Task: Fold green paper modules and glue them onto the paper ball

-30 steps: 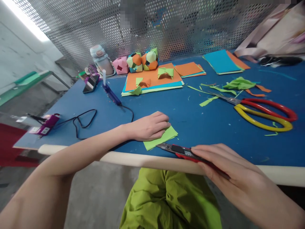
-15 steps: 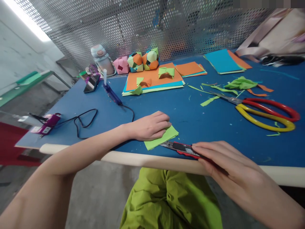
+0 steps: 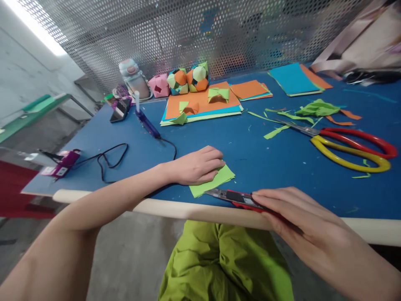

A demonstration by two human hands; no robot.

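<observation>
My left hand presses down on a folded piece of light green paper near the table's front edge, its fingers curled and close together. In my right hand is a red and black utility knife, held by its rear part. The knife lies nearly flat and points left. Its blade tip meets the lower edge of the green paper; whether it sits between the layers I cannot tell.
Large scissors with red and yellow handles lie at right beside green paper scraps. Behind are stacked coloured sheets and folded paper balls. A blue glue gun trails its cord leftward to a purple power strip.
The knife has slid a little to the left, bringing its blade tip further along the paper's lower edge. My left hand and the paper have stayed in place.
</observation>
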